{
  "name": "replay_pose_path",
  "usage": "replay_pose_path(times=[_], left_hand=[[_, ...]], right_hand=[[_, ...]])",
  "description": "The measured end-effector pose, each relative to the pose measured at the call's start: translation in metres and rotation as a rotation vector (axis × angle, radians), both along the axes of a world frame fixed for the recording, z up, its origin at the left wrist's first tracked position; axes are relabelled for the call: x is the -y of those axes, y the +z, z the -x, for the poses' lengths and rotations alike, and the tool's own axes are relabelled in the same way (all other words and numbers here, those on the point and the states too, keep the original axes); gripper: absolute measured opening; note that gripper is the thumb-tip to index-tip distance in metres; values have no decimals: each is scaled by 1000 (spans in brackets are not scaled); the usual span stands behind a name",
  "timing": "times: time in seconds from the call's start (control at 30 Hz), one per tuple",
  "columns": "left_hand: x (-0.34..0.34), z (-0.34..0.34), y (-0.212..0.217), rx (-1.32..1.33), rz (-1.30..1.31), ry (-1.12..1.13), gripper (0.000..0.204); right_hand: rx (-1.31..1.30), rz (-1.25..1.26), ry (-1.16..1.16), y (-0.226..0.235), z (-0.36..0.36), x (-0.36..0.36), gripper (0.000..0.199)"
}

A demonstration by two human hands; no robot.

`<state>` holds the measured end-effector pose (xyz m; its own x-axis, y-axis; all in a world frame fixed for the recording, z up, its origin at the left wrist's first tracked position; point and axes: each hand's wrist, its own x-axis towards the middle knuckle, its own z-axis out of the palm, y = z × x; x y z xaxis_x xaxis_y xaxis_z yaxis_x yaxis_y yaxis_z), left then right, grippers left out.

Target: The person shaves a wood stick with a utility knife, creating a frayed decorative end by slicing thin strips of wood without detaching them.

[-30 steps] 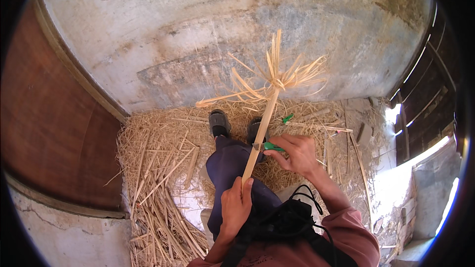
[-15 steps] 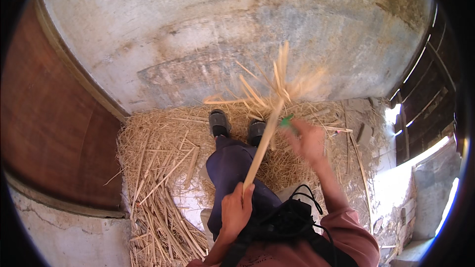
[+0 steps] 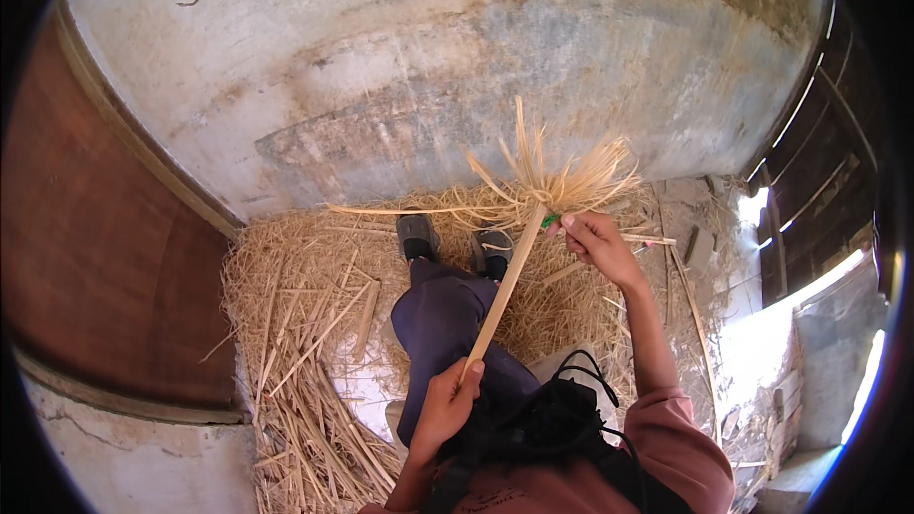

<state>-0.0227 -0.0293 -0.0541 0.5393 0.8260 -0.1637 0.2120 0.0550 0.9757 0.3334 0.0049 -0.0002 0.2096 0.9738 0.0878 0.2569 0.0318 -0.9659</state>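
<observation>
A flat pale strip of split bamboo (image 3: 509, 276) slants up and away from my lap. My left hand (image 3: 449, 402) is closed around its near end. Thin curled shavings (image 3: 581, 179) fan out at the strip's far end, several still attached there. My right hand (image 3: 598, 243) is closed beside that far end, pinching a small green tool (image 3: 549, 221) against the strip. The tool's blade or edge is hidden, so its exact kind cannot be made out.
Straw-like shavings (image 3: 562, 324) cover the floor around my shoes (image 3: 416, 236). A heap of split strips (image 3: 305, 419) lies at the left. A stained wall (image 3: 400, 86) rises ahead, a brown panel (image 3: 124, 228) stands at left, and dark boards (image 3: 824, 181) at right.
My right hand, blurred before, is now still and slightly farther up by the strip's far end. The shavings there have spread into a wider bunch. My left hand keeps its hold.
</observation>
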Motion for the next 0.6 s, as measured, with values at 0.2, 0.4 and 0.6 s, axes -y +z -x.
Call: replay_pose_path(times=[0.2,0.4,0.6], left_hand=[[-12,0,1,221,492,-130,41],[-22,-8,6,271,423,-160,41],[-17,-17,13,176,152,-93,43]], right_hand=[[71,-88,-69,-2,18,13,34],[650,-482,-105,-16,67,37,31],[795,-501,-19,-10,86,45,32]])
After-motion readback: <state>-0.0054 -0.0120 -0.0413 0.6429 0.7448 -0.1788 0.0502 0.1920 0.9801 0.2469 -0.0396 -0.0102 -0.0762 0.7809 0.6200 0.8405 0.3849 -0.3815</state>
